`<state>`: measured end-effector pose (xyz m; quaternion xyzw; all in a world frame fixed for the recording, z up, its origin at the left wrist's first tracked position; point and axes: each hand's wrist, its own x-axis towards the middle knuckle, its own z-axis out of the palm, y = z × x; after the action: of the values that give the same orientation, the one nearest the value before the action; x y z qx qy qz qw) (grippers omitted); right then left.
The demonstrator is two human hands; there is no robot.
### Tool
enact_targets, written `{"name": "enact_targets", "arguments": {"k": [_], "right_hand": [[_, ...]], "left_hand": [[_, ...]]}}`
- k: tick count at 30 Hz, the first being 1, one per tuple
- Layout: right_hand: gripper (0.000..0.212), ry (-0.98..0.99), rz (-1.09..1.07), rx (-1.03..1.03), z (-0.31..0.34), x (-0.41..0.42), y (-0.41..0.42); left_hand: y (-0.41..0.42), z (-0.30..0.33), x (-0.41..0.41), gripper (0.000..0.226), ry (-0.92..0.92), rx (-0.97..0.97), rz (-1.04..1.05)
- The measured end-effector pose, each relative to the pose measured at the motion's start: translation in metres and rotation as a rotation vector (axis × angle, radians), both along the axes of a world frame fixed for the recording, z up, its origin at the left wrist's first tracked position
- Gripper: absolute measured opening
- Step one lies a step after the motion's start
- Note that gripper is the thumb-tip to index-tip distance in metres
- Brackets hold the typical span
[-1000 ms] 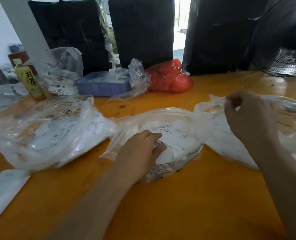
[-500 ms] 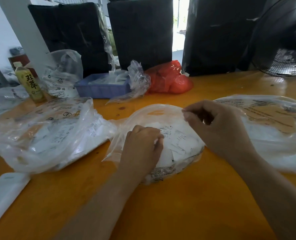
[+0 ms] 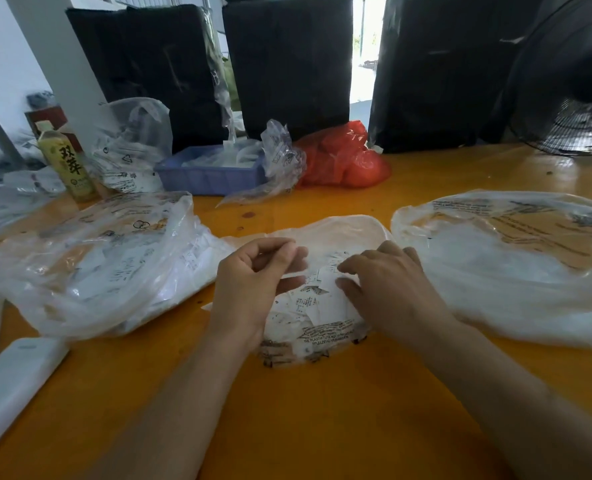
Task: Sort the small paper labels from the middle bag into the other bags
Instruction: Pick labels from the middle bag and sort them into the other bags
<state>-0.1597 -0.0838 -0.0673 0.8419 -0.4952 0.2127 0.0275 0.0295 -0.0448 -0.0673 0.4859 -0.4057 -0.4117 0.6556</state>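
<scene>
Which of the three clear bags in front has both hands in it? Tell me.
The middle bag. The left hand and right hand are both at its opening; the left bag and right bag lie untouched beside it.

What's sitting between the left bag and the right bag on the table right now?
In the head view, the middle bag of paper labels lies between the left bag and right bag, with the left hand and right hand at it.

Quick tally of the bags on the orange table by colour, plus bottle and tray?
Clear bags in the front row: 3, left, middle, right
Clear bags at the back: 2, and
Red bag: 1
Bottle: 1
Blue tray: 1
Total: 8
</scene>
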Motion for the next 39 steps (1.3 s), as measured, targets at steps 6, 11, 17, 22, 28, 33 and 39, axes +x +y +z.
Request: {"name": "enact_targets", "arguments": {"k": [6, 11, 17, 22, 28, 33, 39], "right_hand": [[0.028, 0.169, -0.059, 0.001, -0.009, 0.006, -0.007], [0.031, 0.068, -0.111, 0.037, -0.011, 0.006, -0.007], [0.023, -0.037, -0.111, 0.147, -0.012, 0.008, -0.008], [0.018, -0.286, -0.108, 0.177, -0.005, 0.004, -0.005], [0.018, -0.467, -0.131, 0.103, 0.004, -0.009, -0.002], [0.052, -0.500, -0.027, 0.073, 0.011, -0.009, 0.009], [0.031, -0.690, -0.077, 0.041, 0.018, -0.011, 0.013]], "left_hand": [[0.000, 0.002, -0.002, 0.029, 0.184, 0.018, -0.067], [0.001, 0.000, -0.001, 0.031, 0.144, 0.020, -0.085], [0.003, 0.002, -0.004, 0.027, 0.123, 0.054, -0.099], [0.004, 0.001, -0.004, 0.016, 0.183, 0.058, -0.110], [0.004, 0.004, -0.004, 0.045, 0.247, 0.024, -0.123], [0.003, 0.003, -0.003, 0.036, 0.219, 0.017, -0.135], [0.006, 0.004, -0.003, 0.021, 0.183, 0.046, -0.141]]}}
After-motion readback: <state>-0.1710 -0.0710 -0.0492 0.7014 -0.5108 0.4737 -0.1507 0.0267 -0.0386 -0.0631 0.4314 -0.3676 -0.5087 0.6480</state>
